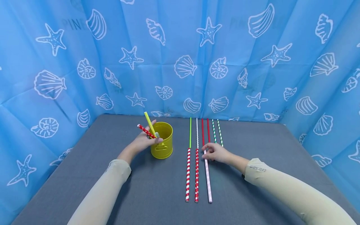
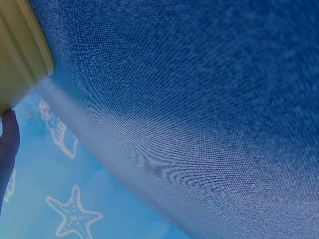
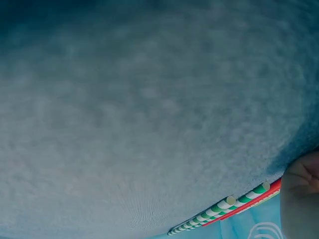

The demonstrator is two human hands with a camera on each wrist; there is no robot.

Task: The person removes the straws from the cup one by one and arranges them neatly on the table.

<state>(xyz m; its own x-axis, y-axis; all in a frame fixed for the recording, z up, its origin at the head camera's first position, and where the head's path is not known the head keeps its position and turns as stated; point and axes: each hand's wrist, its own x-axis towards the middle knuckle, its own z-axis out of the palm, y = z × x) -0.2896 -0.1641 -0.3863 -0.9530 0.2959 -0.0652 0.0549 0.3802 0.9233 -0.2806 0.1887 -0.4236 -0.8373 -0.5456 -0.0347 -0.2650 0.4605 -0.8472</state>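
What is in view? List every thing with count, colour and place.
bucket: one, yellow metal, on the mat's left half.
held straws: two, one yellow, one red with white dots, in the left hand at the bucket's rim.
lying straws: about nine, red, white, green and pink, in parallel rows right of the bucket.
mat: one, grey.
backdrop: blue, white shells and starfish.
left hand: holds straws.
right hand: on the lying straws.

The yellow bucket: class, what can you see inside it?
Nothing shows inside the yellow bucket; only its inner far wall is visible, its bottom hidden by the near wall. The left hand holds a yellow straw and red dotted straw beside its rim.
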